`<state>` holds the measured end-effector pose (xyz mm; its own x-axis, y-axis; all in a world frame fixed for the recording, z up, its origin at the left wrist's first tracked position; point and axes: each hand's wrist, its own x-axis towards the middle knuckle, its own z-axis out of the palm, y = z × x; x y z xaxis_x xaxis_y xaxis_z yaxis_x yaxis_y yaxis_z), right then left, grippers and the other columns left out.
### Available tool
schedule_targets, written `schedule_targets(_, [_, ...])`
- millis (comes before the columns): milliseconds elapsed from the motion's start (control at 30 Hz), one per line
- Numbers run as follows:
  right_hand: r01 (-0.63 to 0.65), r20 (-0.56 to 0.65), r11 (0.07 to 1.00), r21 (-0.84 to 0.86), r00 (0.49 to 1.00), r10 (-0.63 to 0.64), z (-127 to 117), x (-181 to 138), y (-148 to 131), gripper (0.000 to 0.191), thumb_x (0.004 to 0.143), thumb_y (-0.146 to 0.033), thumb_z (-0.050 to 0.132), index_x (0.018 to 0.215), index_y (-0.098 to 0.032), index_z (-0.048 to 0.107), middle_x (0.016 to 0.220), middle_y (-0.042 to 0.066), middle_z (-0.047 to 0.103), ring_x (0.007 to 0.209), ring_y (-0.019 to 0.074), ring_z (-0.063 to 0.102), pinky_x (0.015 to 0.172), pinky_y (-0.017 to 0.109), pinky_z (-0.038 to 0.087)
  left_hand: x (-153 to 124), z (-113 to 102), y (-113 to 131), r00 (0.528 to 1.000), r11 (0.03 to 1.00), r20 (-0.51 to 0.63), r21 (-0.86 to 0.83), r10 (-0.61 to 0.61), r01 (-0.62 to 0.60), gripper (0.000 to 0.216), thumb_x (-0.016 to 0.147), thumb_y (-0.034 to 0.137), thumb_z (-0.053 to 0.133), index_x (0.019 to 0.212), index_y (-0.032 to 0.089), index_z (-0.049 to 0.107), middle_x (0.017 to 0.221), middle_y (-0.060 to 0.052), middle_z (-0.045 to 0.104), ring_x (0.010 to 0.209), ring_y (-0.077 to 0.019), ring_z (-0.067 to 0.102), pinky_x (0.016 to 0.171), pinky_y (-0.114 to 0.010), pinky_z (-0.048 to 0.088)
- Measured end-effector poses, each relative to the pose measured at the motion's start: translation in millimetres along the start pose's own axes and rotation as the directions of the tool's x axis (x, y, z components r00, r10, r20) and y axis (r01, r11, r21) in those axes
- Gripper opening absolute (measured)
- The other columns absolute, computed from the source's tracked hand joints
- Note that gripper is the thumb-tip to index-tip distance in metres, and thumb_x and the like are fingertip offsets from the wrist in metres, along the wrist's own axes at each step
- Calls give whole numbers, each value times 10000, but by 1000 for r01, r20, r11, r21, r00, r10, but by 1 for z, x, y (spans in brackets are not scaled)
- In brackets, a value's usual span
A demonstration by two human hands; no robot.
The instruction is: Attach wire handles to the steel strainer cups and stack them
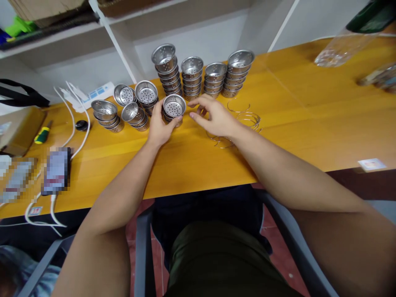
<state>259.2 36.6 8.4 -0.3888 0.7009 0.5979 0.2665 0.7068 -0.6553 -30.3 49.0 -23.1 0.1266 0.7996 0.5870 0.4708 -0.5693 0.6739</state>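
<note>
My left hand [161, 126] grips a short stack of perforated metal cups [174, 106], thumb in front and fingers around the left side. Just right of that stack, my right hand [213, 114] hovers with thumb and fingers apart and nothing visible between them. Bent thin wire pieces [247, 119] lie on the table beside and partly behind my right forearm. Behind my hands rise several taller stacks of the same cups [192, 76]. Shorter, leaning stacks [135, 116] stand to the left of my left hand.
The wooden table [297, 136] runs along a white shelf unit [192, 37]. At left are a phone [56, 171], white cables [74, 119], a screwdriver [42, 134], a black cap [81, 125] and a cardboard box [23, 130]. A clear plastic bottle [343, 47] lies far right.
</note>
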Motion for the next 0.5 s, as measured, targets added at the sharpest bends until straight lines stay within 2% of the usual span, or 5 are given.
schedule_targets(100, [-24,46,999,42,999,22,9,-2,3,577,1119,-725,844,1513,-304,818,1447,144,841,1057,339,831,1098,645,771,0,3,-7,999,999,-14,-17,-35,35,1097,848,947,1043,1631,281,660,1676,-191,768,1682,-464,724,1463,-714,575])
schedule_targets(167, [-40,72,995,89,997,33,13,-3,3,625,1114,-732,842,1570,-309,776,1538,151,835,1112,340,841,1119,637,771,0,3,-11,998,997,-13,-41,-66,66,1092,839,940,1054,1616,280,666,1660,-196,770,1667,-465,742,1438,-713,602])
schedule_targets(300, [-58,110,977,207,993,35,18,-3,0,718,1109,-784,838,1632,-305,723,1665,165,814,1235,347,871,1247,645,749,1,2,-16,992,984,45,-128,-116,121,1148,802,1027,1010,1584,261,666,1599,-215,800,1523,-451,837,1372,-715,667])
schedule_targets(400, [-70,122,962,266,992,39,19,-1,-2,750,1108,-808,844,1665,-321,723,1714,158,794,1365,366,865,1358,657,700,3,-1,-15,991,984,55,-127,-119,126,1100,811,1028,1002,1536,261,691,1556,-203,823,1504,-443,847,1373,-712,671])
schedule_targets(500, [-77,122,961,266,991,46,20,-1,-1,856,1096,-762,886,1807,-344,658,1765,160,761,1461,398,843,1410,689,659,4,-2,-11,993,989,36,-95,-109,112,1044,835,1017,995,1484,247,720,1503,-198,842,1475,-439,853,1371,-714,669])
